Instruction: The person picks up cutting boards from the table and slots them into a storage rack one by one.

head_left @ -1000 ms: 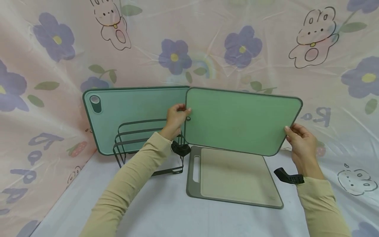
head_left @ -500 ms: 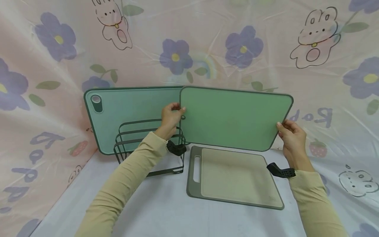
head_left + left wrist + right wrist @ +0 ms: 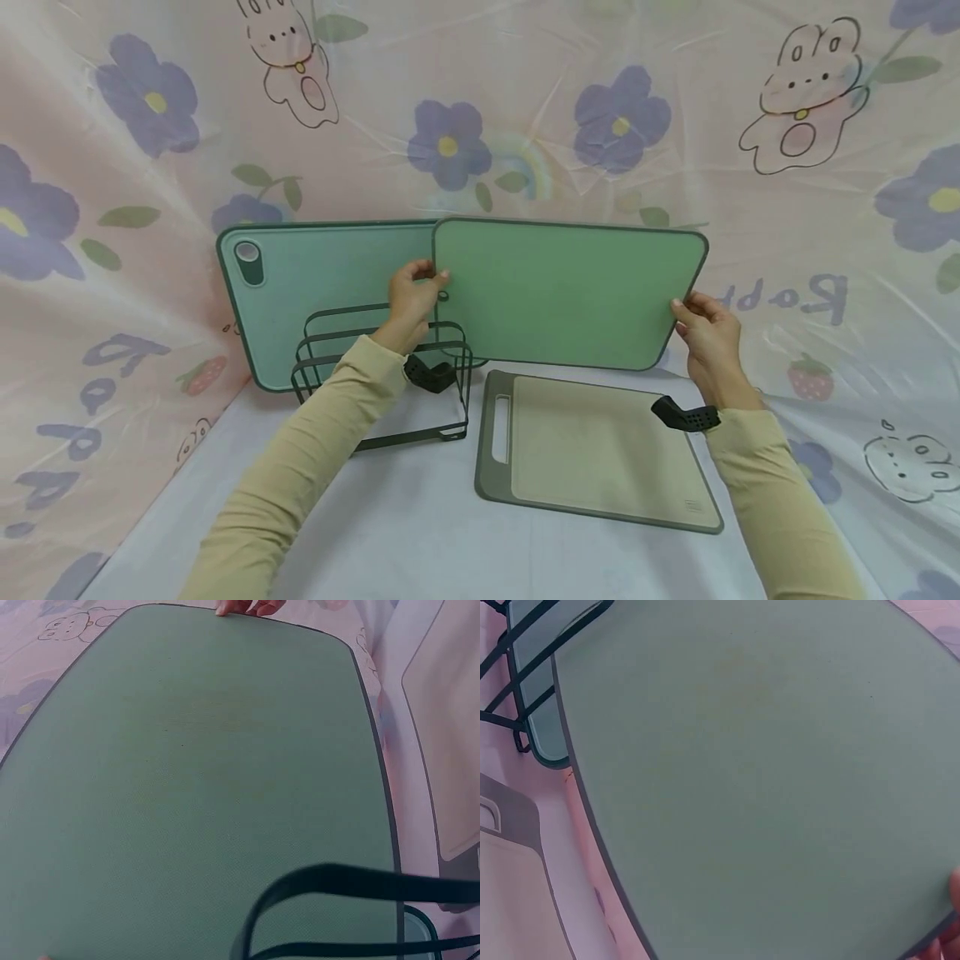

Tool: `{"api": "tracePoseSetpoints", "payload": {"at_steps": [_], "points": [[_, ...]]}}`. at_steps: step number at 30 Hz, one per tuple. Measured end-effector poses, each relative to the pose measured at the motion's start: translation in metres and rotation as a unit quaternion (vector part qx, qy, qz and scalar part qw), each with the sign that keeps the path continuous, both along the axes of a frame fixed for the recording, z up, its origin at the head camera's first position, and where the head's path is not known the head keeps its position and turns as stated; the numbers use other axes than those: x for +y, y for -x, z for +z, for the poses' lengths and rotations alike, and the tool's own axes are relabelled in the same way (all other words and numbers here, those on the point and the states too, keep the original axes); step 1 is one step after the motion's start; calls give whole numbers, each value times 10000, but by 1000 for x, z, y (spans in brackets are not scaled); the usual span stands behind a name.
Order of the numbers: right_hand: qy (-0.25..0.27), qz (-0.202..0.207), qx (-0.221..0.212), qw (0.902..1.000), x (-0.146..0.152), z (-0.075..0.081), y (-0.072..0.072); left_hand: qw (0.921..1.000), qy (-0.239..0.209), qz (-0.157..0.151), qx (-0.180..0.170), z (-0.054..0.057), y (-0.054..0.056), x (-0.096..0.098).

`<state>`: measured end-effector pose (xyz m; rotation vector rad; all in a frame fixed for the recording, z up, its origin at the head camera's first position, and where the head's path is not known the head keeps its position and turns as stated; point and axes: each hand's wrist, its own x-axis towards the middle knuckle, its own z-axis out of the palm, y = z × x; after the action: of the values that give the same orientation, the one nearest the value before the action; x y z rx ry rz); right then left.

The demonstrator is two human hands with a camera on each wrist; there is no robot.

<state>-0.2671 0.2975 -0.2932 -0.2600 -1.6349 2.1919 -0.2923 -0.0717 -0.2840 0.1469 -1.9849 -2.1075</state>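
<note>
Both hands hold up a green cutting board [image 3: 562, 292] with a dark grey rim. My left hand [image 3: 411, 302] pinches its left edge beside a small hole, just over the black wire rack [image 3: 378, 358]. At the board's right edge, my right hand [image 3: 708, 337] pinches with the thumb on the near face. Behind the rack's front loops, a teal cutting board [image 3: 322, 267] with an oval handle hole stands on edge; the green board overlaps its right part in the head view. In the left wrist view, rack wires [image 3: 360, 885] cross in front of the green board's lower corner.
A beige cutting board [image 3: 600, 442] with a grey border and slotted handle lies flat on the white table [image 3: 420, 533], right of the rack. A patterned cloth [image 3: 525, 100] with flowers and rabbits hangs close behind the boards.
Both hands have moved left, carrying the green board with them. It now overlaps more of the teal board and reaches over the rack's right end. The beige board has stayed in place.
</note>
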Motion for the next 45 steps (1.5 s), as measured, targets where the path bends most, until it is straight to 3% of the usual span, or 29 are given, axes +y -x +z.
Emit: {"api": "tracePoseSetpoints", "payload": {"at_steps": [15, 23, 34, 45], "points": [[-692, 131, -109, 9975, -30, -8, 19, 9995, 72, 219, -203, 1, -4, -32], [-971, 314, -258, 9944, -52, -9, 27, 9992, 199, 157, -309, 5, -11, -57], [-1500, 763, -196, 9855, -84, -9, 40, 9972, 533, 242, -458, 14, -24, -98], [-1851, 950, -24, 9781, -116, -14, 49, 9970, 577, 412, -318, 13, -39, -128]]}}
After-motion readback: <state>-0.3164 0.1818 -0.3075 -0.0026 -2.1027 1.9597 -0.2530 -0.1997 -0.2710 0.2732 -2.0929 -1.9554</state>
